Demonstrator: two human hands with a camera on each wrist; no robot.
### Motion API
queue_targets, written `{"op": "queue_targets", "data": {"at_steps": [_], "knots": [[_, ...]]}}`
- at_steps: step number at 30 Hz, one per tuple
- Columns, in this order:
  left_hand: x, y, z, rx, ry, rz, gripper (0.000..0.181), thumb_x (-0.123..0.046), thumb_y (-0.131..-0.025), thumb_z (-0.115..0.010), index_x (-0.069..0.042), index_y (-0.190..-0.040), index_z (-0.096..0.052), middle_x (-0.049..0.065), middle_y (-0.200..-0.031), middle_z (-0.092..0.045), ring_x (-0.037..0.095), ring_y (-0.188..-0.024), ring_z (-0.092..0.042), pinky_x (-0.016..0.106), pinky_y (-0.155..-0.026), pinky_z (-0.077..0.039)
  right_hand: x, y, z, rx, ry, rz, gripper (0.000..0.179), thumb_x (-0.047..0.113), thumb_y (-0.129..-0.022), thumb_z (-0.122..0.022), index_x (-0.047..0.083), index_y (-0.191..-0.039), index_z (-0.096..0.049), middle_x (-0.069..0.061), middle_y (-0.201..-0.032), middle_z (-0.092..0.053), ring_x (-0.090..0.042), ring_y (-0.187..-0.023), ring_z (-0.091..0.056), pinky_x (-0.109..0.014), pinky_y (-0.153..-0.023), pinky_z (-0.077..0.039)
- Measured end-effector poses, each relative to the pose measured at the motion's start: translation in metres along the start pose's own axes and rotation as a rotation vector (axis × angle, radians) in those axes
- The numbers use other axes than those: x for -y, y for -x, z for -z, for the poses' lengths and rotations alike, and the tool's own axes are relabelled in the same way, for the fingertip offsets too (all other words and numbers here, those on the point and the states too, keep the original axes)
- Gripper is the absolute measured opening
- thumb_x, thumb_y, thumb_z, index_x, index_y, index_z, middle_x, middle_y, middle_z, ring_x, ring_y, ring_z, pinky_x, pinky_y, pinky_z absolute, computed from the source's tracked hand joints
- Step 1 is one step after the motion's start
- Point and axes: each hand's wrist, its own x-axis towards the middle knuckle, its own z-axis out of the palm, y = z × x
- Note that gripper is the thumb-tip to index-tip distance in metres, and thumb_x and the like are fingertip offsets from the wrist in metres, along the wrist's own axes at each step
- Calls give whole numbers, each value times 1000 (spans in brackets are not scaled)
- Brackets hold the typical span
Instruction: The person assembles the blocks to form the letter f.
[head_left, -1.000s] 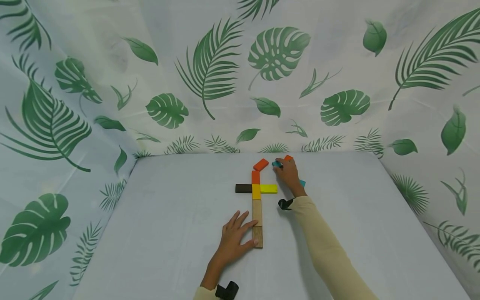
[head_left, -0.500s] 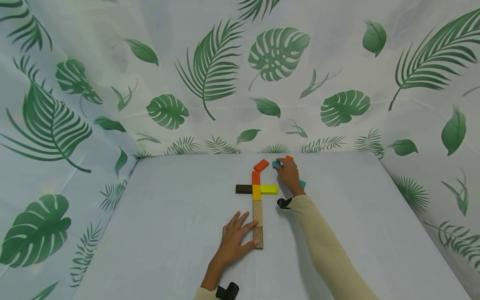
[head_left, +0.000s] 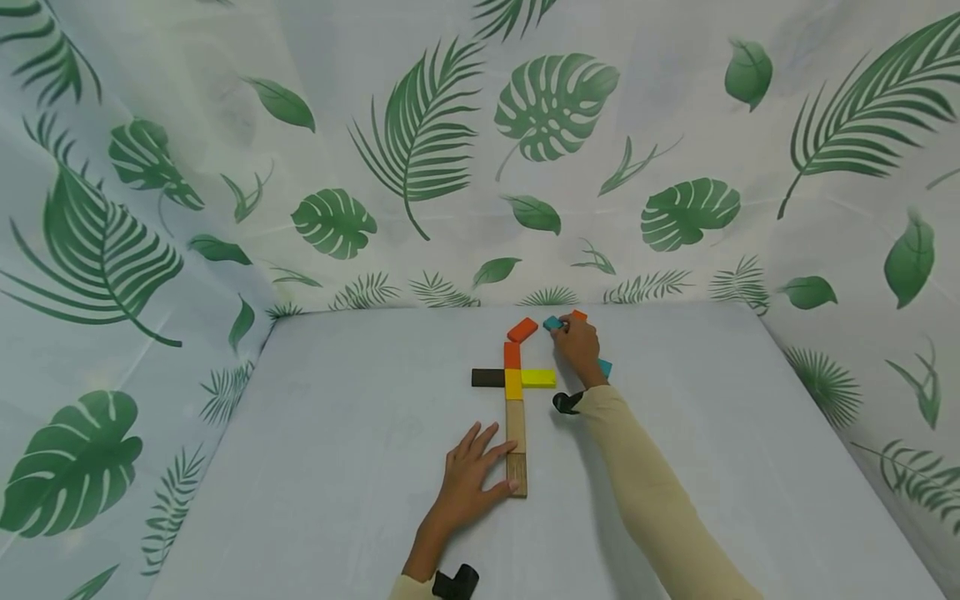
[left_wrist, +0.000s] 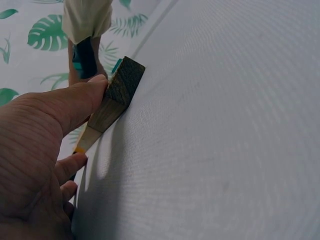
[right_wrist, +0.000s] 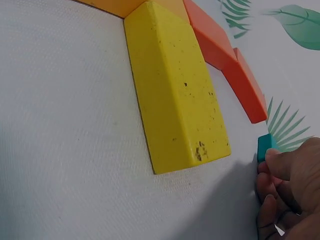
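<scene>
My right hand (head_left: 580, 344) pinches a teal block (head_left: 552, 323) between thumb and fingers, at the far side of the table. Left of it lies a tilted red-orange block (head_left: 522, 330), meeting the top of a red block (head_left: 512, 355). Below that, a column runs toward me: an orange-yellow block (head_left: 513, 385), a pale wood block (head_left: 515, 426) and a darker wood block (left_wrist: 129, 80). A black block (head_left: 488, 378) and a yellow block (right_wrist: 177, 90) stick out to either side. My left hand (head_left: 468, 477) rests beside the column, fingers spread, thumb and index touching the wood blocks.
An orange block (head_left: 579, 316) shows behind the right hand, and another teal block (head_left: 604, 367) is partly hidden by the right wrist. The white table (head_left: 360, 433) ends at a leaf-print cloth (head_left: 435, 267) behind and at the sides.
The teal block in my right hand has shifted slightly away from me and turned to a slant. My left hand and the other blocks have stayed put.
</scene>
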Motion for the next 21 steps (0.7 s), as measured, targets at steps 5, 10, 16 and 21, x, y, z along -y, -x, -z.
{"op": "queue_targets", "data": {"at_steps": [5,10,16,21], "knots": [[-1,0,2,8,24,3,55,-49,-91,-63,-28,-141,-53,7,-157,-35,36,-149,-19,62,-105,-26,1,-1,1,3,-1,4,37,17,-95,-59,-2,-127,-60,-18,-102,-65,-29,-86,-57,-40,-75,-49],[0,0,2,1,28,0,55,-49,-91,-63,-28,-140,-54,8,-157,-35,36,-149,-19,62,-104,-26,2,-2,1,32,26,18,38,17,-94,-59,3,-130,-59,-18,-108,-65,-30,-90,-59,-43,-76,-51],[1,0,-1,4,14,-4,55,-49,-91,-62,-29,-141,-53,7,-158,-35,35,-149,-19,61,-105,-27,4,-2,0,40,55,46,35,12,-95,-55,8,-130,-61,-18,-104,-68,-28,-80,-60,-34,-59,-48],[2,0,-2,-3,7,-5,55,-48,-91,-63,-29,-141,-53,7,-157,-35,36,-149,-20,61,-104,-27,5,-2,0,64,79,34,39,9,-97,-50,11,-135,-59,-20,-109,-67,-29,-79,-59,-31,-55,-46]]}}
